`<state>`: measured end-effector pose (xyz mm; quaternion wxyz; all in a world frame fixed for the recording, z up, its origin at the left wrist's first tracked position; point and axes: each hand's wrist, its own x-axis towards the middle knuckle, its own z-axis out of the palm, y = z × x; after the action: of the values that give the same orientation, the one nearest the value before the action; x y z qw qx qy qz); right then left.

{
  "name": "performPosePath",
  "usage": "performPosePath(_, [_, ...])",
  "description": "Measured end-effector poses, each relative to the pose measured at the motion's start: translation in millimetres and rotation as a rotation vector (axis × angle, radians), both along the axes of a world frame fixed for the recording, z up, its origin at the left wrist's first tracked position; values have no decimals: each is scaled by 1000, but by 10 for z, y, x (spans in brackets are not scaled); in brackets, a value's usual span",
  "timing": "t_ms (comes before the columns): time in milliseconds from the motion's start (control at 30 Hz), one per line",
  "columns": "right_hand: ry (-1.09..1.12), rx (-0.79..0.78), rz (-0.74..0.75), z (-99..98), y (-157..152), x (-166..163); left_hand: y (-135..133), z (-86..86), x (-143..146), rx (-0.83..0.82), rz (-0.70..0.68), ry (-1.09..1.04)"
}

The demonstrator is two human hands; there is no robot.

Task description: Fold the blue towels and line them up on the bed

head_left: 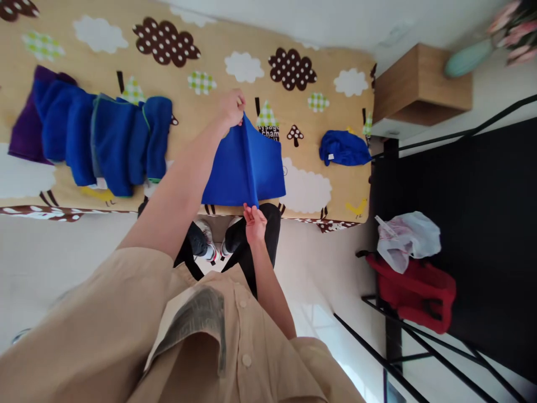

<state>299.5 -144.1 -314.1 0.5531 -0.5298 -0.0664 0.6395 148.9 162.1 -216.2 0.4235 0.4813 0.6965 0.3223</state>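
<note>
A blue cloth is spread on the patterned tablecloth in front of me, with a raised fold running from its far edge to its near edge. The far end of this fold is pinched in my left hand, slightly lifted. At the near edge, by the table's front, my right hand is closed, its fingertips on the fold's other end. On the left lies a row of folded blue cloths, overlapping one another, beside a purple cloth. A crumpled blue cloth with a white tag rests on the right.
The tan tablecloth bears clouds, trees and mushrooms. Right of the table stand a wooden box, a pale green vase with pink flowers, and a black surface. A white plastic bag lies against a red chair.
</note>
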Motion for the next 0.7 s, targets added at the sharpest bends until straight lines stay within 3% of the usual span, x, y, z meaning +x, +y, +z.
performPosePath(300, [-325, 316, 53, 633, 401, 538, -258, 849, -359, 157, 84, -147])
performPosePath(533, [-803, 471, 1, 1466, 978, 834, -547, 1698, -672, 399, 108, -216])
performPosePath(700, [-958, 665, -54, 2142, 1278, 874, -861, 2192, -926, 551, 41, -312])
